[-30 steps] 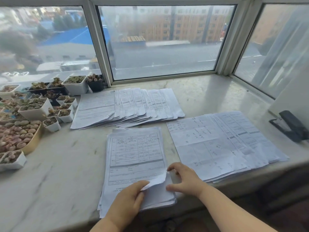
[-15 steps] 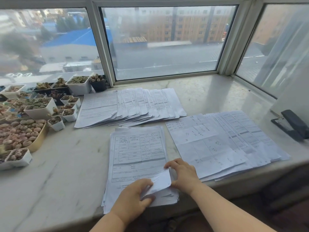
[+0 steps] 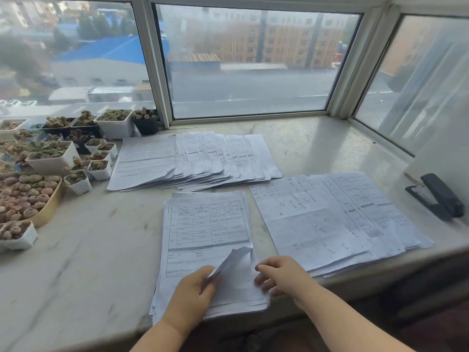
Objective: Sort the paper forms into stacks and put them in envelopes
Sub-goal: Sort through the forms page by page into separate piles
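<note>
Here left hand pinches top form's corner.

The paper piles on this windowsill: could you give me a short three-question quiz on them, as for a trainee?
1. True or false: the left hand pinches a lifted corner of the top sheet.
2. How many paper piles lie on the sill?
3. The stapler lies at the: A) left B) right C) middle.

Key: 1 true; 2 three: near pile, far pile, right pile; 3 B.
</note>
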Available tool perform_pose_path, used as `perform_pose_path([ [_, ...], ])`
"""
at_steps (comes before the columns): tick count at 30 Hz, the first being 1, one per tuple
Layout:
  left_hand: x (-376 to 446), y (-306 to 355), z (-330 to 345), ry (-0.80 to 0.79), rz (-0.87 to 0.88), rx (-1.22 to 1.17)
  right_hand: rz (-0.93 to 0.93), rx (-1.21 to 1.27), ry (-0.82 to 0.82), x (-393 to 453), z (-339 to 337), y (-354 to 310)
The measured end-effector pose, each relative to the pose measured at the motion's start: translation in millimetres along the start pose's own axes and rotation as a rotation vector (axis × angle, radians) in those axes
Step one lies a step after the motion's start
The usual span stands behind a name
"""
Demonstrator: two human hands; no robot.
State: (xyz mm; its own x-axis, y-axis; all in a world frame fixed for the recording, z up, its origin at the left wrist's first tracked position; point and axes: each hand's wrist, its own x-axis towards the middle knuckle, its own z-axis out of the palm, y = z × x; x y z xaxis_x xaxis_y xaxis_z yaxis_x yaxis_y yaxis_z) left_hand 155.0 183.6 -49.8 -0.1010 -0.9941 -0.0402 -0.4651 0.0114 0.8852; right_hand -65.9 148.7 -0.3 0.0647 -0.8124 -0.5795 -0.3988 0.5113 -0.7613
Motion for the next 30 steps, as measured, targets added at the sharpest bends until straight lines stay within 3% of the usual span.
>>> perform_pose_path([
  [9, 0.2, -3.9, -2.0, -0.007, 0.046, 0.036, 0.053, 0.097, -0.12, 5.4, 14.2, -15.8],
  [20, -4.0, 4.5, -4.2, -0.051, 0.073, 0.029, 0.068, 0.075, -0.077, 6.5, 19.7, -28.8],
  [24, -4.7, 5.9, -3.3, 0.086, 0.099, 0.029, 0.097, 0.128, -0.099, 5.1, 19.2, -28.7],
  [28, -7.9, 3.1, 1.7, 0.184, 0.243, 0.001, 0.062, 0.194, -0.117, 4.7, 19.0, -28.4],
  [30, -9.7, 1.3, 3.8, 0.111, 0.316, 0.01, 0.036, 0.203, -0.118, 5.6, 19.5, -29.2],
])
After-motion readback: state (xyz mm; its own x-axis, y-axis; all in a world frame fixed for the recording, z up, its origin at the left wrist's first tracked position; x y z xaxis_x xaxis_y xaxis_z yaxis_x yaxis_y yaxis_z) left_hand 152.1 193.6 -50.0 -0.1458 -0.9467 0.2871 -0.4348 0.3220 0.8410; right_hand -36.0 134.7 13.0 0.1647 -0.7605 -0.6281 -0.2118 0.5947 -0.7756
